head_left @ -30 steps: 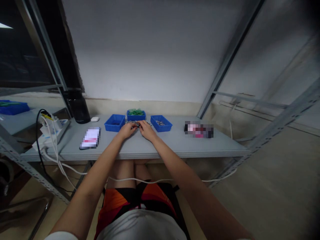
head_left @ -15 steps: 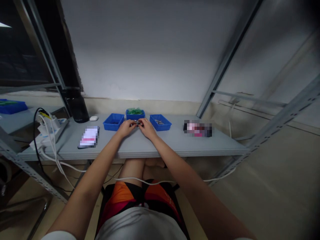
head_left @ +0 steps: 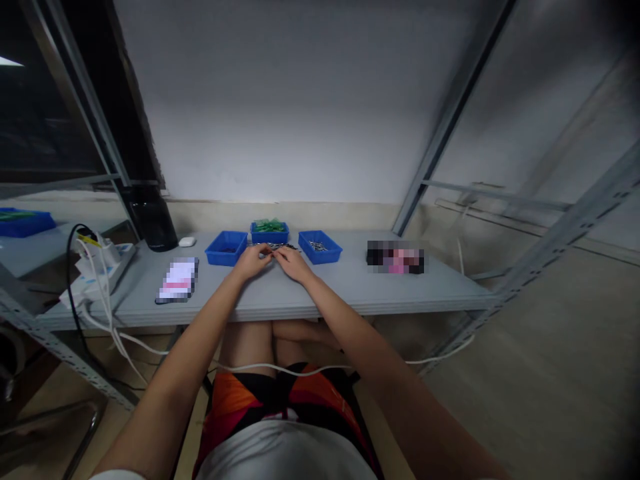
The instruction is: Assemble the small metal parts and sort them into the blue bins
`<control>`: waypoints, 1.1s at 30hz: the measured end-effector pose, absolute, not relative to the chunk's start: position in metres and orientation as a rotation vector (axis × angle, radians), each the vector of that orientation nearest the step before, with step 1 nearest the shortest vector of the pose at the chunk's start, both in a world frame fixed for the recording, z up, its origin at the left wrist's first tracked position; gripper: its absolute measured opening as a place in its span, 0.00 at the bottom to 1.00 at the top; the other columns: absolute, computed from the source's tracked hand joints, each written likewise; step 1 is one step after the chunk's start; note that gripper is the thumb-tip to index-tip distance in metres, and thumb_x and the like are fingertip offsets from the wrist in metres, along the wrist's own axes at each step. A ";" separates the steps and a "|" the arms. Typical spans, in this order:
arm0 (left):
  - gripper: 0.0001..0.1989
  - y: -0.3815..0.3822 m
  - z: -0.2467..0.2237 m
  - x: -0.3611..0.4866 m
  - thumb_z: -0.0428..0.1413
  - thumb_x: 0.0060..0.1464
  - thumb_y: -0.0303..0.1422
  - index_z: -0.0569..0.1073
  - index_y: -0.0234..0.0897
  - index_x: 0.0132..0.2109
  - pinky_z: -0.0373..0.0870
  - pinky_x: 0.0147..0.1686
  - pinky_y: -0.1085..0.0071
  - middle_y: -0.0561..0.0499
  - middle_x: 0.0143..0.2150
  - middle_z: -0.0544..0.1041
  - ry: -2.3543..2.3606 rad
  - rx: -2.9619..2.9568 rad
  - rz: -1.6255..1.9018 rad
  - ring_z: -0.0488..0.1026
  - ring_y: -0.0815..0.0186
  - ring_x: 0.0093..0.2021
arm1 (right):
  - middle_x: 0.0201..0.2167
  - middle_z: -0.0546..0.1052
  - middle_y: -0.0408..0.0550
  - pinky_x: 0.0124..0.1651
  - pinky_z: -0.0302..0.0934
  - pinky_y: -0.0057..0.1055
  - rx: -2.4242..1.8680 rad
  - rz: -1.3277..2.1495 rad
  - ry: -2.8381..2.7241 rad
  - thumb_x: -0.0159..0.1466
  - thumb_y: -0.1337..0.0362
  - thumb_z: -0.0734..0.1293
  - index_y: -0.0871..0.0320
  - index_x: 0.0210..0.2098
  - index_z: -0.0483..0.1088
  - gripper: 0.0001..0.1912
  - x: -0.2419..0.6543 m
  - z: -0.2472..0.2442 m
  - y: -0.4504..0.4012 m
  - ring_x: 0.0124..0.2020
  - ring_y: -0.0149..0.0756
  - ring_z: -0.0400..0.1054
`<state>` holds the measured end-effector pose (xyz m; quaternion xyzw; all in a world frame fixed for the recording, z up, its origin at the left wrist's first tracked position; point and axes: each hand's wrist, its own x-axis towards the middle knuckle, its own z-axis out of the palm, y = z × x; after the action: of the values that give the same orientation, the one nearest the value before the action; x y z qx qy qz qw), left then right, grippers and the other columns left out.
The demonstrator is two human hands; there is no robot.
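My left hand (head_left: 254, 261) and my right hand (head_left: 293, 263) meet over the grey shelf top, their fingertips pinched together. What they hold between them is too small to make out. Just behind the fingers lies a pile of small dark and silvery metal pieces (head_left: 283, 246). A blue bin (head_left: 227, 259) with small dark contents stands left of my left hand. To the right of my right hand is another blue bin (head_left: 325, 256) holding silvery metal pieces. A third blue bin (head_left: 270, 237), filled with green pieces (head_left: 269, 225), sits behind the pile.
At left stand a black bottle (head_left: 154, 220), a small white case (head_left: 187, 241), a blurred-out phone (head_left: 177, 280) and a white power strip (head_left: 100, 270) with cables. A pixelated object (head_left: 395, 257) lies at right. Metal uprights (head_left: 445, 127) frame the shelf.
Both hands have come slightly nearer the front edge, so more of the metal pile shows behind them. My legs have shifted under the shelf.
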<state>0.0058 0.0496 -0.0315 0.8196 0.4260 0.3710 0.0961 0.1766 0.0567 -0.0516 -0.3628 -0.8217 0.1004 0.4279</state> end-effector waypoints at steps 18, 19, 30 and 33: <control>0.10 0.053 -0.031 0.008 0.54 0.50 0.29 0.77 0.35 0.38 0.68 0.42 0.69 0.47 0.36 0.78 1.323 2.624 1.011 0.72 0.63 0.38 | 0.31 0.77 0.45 0.43 0.61 0.29 -0.934 0.465 -1.937 0.62 0.64 0.61 0.59 0.32 0.74 0.10 0.181 -0.062 0.071 0.33 0.32 0.68; 0.10 0.053 -0.031 0.008 0.54 0.51 0.30 0.78 0.35 0.38 0.68 0.42 0.69 0.47 0.36 0.78 1.324 2.626 1.006 0.72 0.63 0.38 | 0.31 0.77 0.45 0.43 0.61 0.29 -0.943 0.480 -1.930 0.62 0.64 0.61 0.59 0.32 0.74 0.10 0.181 -0.063 0.072 0.34 0.32 0.68; 0.11 0.049 -0.027 0.005 0.54 0.51 0.30 0.79 0.35 0.39 0.69 0.42 0.69 0.46 0.38 0.80 1.407 2.601 0.943 0.73 0.62 0.39 | 0.34 0.78 0.47 0.42 0.63 0.29 -0.904 0.476 -1.878 0.61 0.62 0.63 0.59 0.36 0.73 0.09 0.182 -0.054 0.060 0.34 0.32 0.70; 0.11 0.048 -0.028 0.005 0.53 0.52 0.31 0.79 0.35 0.38 0.69 0.42 0.69 0.46 0.38 0.80 1.407 2.600 0.934 0.73 0.62 0.39 | 0.33 0.78 0.46 0.42 0.62 0.30 -0.917 0.422 -1.899 0.61 0.63 0.62 0.59 0.34 0.73 0.08 0.182 -0.053 0.059 0.34 0.32 0.69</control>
<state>0.0050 0.0483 -0.0276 0.8384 0.4538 0.3011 0.0205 0.1824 0.0595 -0.0529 -0.3752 -0.7768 0.1727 0.4753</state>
